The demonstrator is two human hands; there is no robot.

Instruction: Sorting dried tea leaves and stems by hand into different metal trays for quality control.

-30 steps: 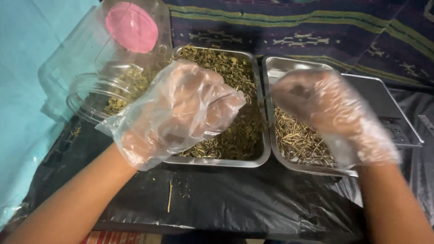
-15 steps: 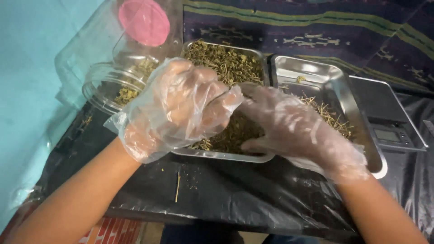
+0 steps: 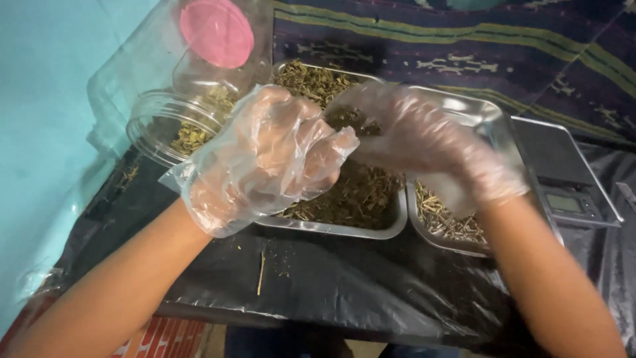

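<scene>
Left hand, gloved, curled around dried herbs over the steel tray; right hand blurred, grip indeterminable, above both trays for sorting.

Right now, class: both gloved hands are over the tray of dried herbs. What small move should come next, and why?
Probably carry the right hand across to the tray of stems. It hovers blurred over the tray of dried herbs, beside the curled left hand, and bare stems already lie sorted in that second tray.

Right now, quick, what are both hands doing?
Left hand: gloved, curled shut over the tray of dried herbs; what it holds cannot be told.
Right hand: gloved, blurred; open or closed cannot be told.
</scene>
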